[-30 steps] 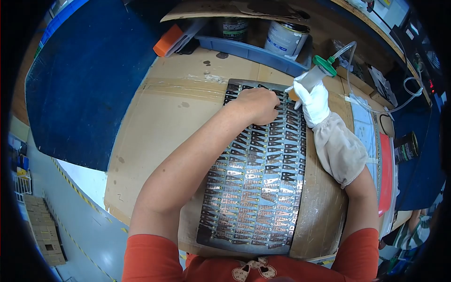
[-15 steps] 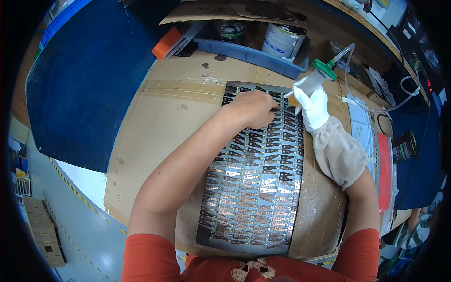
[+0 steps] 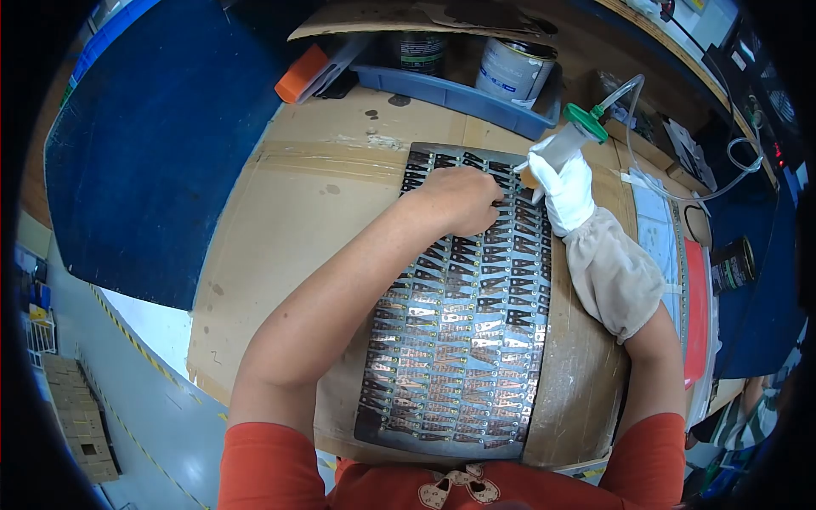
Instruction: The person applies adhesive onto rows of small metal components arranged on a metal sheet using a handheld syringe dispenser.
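A flat dark plate lies lengthwise in front of me, carrying rows of small pointed metal pieces with yellowish dots. Over its upper part is my bare left hand, fingers curled together; whatever they pinch is hidden beneath them. My right hand, in a white glove with a beige sleeve cover, is wrapped round a dispensing syringe. The syringe is tilted, its lower end close to the plate's upper right and near my left fingertips. A green cap tops it, joined to a clear tube.
Cardboard covers the bench. Behind the plate stands a blue tray with a white can and a dark can. An orange-ended holder is left of it. On the right are a red item and another dark can.
The fingers of my left hand have drawn slightly closer together over the plate. My right hand keeps the syringe in nearly the same place. The view has shifted slightly.
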{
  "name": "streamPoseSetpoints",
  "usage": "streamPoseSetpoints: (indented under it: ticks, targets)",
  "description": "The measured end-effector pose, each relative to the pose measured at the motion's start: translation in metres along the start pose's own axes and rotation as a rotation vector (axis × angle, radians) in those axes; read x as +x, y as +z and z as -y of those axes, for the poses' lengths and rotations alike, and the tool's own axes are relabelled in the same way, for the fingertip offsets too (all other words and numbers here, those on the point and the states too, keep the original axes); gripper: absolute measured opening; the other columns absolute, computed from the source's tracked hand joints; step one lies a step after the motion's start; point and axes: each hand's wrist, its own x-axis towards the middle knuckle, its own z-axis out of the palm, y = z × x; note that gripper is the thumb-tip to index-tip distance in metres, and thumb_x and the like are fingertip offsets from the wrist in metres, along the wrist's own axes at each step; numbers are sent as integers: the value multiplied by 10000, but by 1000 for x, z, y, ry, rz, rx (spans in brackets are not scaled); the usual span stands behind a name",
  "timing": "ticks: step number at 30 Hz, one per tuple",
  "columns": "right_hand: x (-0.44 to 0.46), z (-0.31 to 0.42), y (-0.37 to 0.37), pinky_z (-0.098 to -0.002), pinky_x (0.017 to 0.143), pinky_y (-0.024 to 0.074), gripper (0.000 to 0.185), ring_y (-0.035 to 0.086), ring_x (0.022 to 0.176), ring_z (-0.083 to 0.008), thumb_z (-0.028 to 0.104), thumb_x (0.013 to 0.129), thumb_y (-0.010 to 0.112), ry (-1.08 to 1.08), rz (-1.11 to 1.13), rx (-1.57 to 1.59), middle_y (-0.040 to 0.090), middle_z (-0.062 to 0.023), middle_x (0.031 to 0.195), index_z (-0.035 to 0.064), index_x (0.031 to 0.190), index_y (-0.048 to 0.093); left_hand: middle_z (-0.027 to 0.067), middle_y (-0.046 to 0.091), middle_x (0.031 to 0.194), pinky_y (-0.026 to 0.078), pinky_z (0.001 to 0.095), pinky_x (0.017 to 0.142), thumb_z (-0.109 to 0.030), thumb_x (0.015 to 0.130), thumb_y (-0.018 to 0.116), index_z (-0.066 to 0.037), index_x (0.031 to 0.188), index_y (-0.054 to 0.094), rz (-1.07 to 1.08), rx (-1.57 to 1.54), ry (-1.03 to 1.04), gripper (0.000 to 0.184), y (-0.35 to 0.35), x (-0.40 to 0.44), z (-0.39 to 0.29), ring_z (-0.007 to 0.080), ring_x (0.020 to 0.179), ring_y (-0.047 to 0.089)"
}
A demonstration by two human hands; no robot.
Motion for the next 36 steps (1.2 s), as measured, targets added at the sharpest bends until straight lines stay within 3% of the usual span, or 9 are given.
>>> streamPoseSetpoints:
  ticks: [6, 9, 15, 18, 24, 36]
  targets:
    - [-2, 5, 1, -239, 438, 440, 230, 554, 596, -108, 155, 779, 648, 55, 15, 64, 591, -60, 780, 33, 936, 533, 166, 622, 1038, 437, 387, 895, -234, 830, 522, -104, 1145, 594, 12, 5, -7, 348, -1, 0, -1, 300, 996, 579]
    - [-1, 4, 2, -237, 435, 437, 233, 554, 591, -107, 157, 778, 649, -27, 5, -7, 592, -61, 781, 31, 936, 533, 166, 622, 1038, 438, 389, 894, -235, 830, 524, -104, 1148, 592, 13, 7, -7, 350, -1, 1, -1, 302, 995, 579]
    - [0, 2, -2, -235, 432, 432, 240, 555, 593, -105, 160, 778, 651, 84, 16, 24, 593, -62, 784, 30, 940, 531, 175, 620, 1035, 438, 390, 893, -232, 827, 526, -101, 1145, 592, 7, -5, -11, 350, 0, 0, -1, 306, 993, 579]
    - [0, 1, 0, -233, 430, 430, 243, 550, 585, -104, 162, 778, 652, -13, -14, -19, 591, -61, 781, 29, 941, 531, 181, 620, 1030, 438, 389, 892, -225, 824, 525, -96, 1143, 593, 6, -14, -9, 351, 0, -1, -1, 309, 991, 580]
    - [-1, 2, 2, -229, 423, 430, 242, 545, 571, -104, 162, 781, 649, -6, -3, 13, 587, -60, 779, 29, 944, 530, 184, 620, 1027, 439, 388, 891, -211, 823, 517, -91, 1147, 589, -3, -12, -1, 353, 3, 1, 1, 310, 990, 580]
    - [-9, 12, -1, -229, 452, 431, 232, 572, 654, -104, 142, 780, 652, 15, -27, 119, 600, -62, 786, 31, 946, 533, 185, 621, 1022, 448, 398, 871, -204, 822, 510, -101, 1145, 593, -20, -21, 4, 349, -1, -7, -2, 315, 963, 590]
